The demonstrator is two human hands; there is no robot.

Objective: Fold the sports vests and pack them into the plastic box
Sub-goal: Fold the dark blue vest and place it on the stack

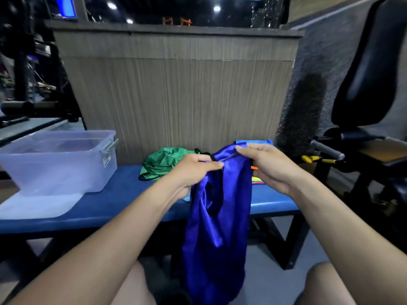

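progress: early, judged | clear plastic box (59,160) left-centre on blue padded desk (123,208), seems empty | both hands, left hand (196,170) & right hand (263,162), pinch top edge of shiny royal-blue sports vest (217,227) at centre, hanging unfolded | crumpled green vest (161,165) + other coloured vests (257,180) behind wait on desk.

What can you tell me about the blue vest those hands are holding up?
The blue vest is a shiny, satin-like royal blue with dark trim along its openings. It is unfolded and hangs limp and creased, its top edge held above the bench and its lower part dropping in front of the bench toward the floor, between the person's knees. The left hand and the right hand each pinch its top edge; nothing else plainly touches it.
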